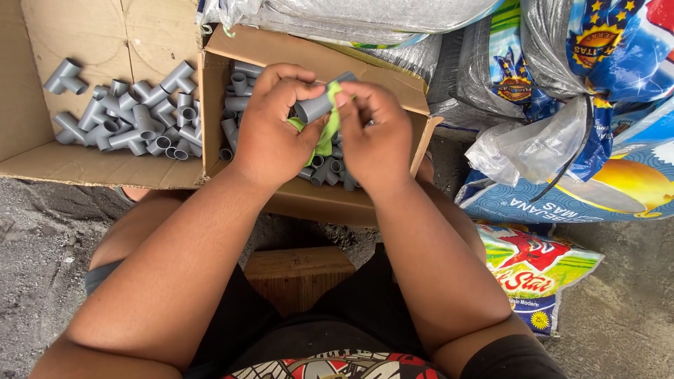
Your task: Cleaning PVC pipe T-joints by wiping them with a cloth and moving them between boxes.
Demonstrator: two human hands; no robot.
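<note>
The left hand (270, 126) was closed around a grey plastic pipe fitting (317, 105), its fingers curled over the fitting's left end while the thumb pressed from the near side. The right hand (375, 137) had its fingertips pinched together on a strip of bright green cloth (327, 133), which was wrapped against the fitting and hung down between the two hands. Both hands were held above the right cardboard box (316, 200), whose far flap stood open and whose floor was covered with more grey pipe fittings (235, 105), mostly hidden under the hands. Just to the left, touching it, lay a second, wider cardboard box (84, 165) holding a loose heap of grey tee fittings (137, 119), with one tee (64, 77) lying apart at the far left. On the right, printed plastic sacks (618, 182) were piled against a crumpled clear plastic bag (523, 144). Near the person's knees, a wooden block (298, 274) sat on the grey gritty ground (42, 238).
</note>
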